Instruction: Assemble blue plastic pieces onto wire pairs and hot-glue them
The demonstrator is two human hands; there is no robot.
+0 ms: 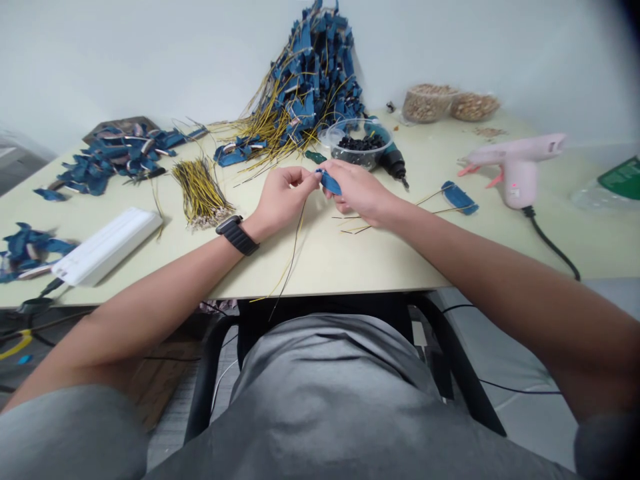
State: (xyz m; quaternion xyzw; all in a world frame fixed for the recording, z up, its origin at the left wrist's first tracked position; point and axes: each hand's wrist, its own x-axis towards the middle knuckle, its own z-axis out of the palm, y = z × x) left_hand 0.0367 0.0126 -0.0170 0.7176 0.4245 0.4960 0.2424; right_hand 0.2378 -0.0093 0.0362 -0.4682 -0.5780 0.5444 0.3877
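Both of my hands meet over the table's middle. In my right hand a small blue piece, fabric-like, is gripped between thumb and fingers. My left hand, with a black watch on its wrist, pinches at the left end of that piece. Thin black and yellow wires hang from the left fingertips past the table edge; where they join the blue piece is hidden by the fingers. Right of my hands lies another blue piece with wires on it. A bundle of yellow and black wires lies to the left.
A tall heap of blue wired pieces stands behind, with a clear tub of black parts and a power driver before it. A pink glue gun is on the right, a white box on the left, near loose blue pieces.
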